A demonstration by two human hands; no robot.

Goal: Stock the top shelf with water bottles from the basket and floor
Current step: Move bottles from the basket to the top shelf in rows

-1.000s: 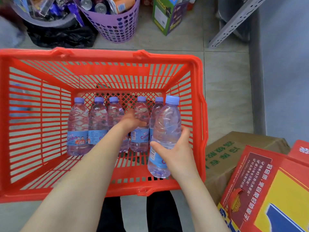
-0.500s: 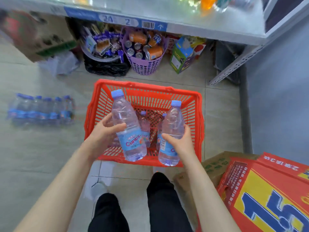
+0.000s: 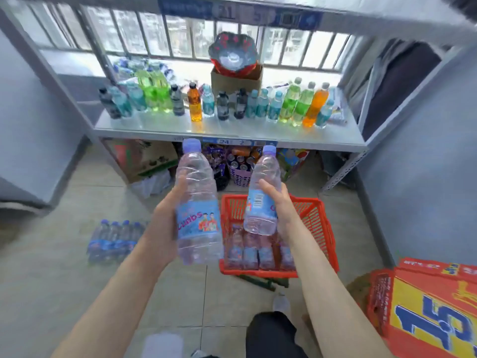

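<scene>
Left hand (image 3: 165,223), centre-left of frame, fingers curled round a water bottle (image 3: 197,202), upright, cap up. Right hand (image 3: 284,210), centre, gripping 2nd bottle (image 3: 262,195), cap tipped slightly right. Both held in front of red basket (image 3: 322,228), lower centre, w/ more bottles (image 3: 258,251) standing inside. Wrapped pack (image 3: 113,239) on floor, lower left. Top shelf (image 3: 374,24) along upper edge, blurred.

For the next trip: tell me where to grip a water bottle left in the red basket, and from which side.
Likely the shoulder under the cap, from straight above. The water bottles stand upright in a tight row along the red basket's near wall; neighbours and mesh block their sides, leaving only the tops free.
</scene>
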